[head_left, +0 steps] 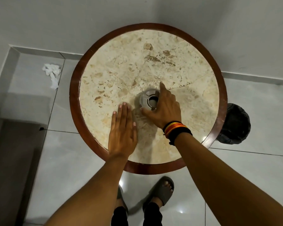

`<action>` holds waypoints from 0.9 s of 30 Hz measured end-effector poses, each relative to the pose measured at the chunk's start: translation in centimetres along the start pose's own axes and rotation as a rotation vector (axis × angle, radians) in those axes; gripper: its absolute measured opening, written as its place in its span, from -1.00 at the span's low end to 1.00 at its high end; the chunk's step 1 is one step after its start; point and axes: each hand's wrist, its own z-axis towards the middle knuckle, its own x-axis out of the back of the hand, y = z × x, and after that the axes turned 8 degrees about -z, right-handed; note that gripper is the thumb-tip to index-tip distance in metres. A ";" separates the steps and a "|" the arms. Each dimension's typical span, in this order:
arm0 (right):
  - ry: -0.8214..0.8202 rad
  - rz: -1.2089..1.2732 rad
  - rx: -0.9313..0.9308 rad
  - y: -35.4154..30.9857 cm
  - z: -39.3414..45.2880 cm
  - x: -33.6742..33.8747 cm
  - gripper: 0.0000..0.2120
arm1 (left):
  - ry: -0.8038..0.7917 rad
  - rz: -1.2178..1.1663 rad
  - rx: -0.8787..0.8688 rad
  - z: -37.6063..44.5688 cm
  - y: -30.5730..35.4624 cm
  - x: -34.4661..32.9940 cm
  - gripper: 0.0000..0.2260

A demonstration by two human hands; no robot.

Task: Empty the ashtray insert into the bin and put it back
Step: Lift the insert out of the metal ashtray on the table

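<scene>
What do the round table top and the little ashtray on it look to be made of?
Table top: probably polished marble or similar stone, cream with brown veins and a soft sheen, ringed by glossy dark wood. Ashtray: grey, matte, likely metal, possibly plastic; partly hidden by the right hand.

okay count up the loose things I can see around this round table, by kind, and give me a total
Ashtray, on the table under the right hand: 1
Bin with black liner, on the floor to the right: 1
Crumpled white tissue, on the floor to the left: 1
Sandals, on the person's feet: 2
Total: 5
</scene>
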 end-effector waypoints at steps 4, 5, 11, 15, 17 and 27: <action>0.046 -0.060 0.028 -0.5 0.1 0.4 0.05 | 0.006 -0.019 0.003 0.0 -0.1 -0.2 -0.45; 0.085 -0.019 0.030 -0.5 0.2 0.7 0.02 | 0.002 -0.018 0.004 0.0 -0.1 -0.2 -0.44; 0.162 0.116 0.079 0.5 2.3 2.9 -0.14 | -0.023 -0.022 0.029 0.1 -0.3 -0.3 -0.44; -0.022 0.036 0.165 -0.2 1.8 2.5 -0.11 | -0.044 0.001 0.037 0.3 -0.3 -0.3 -0.42; -0.114 -0.059 0.240 -1.2 1.9 1.9 -0.03 | -0.070 0.045 0.032 0.4 -0.4 -0.4 -0.41; -0.122 -0.143 0.001 -3.1 0.7 0.3 0.15 | -0.078 0.145 0.017 0.3 -0.3 -0.2 -0.39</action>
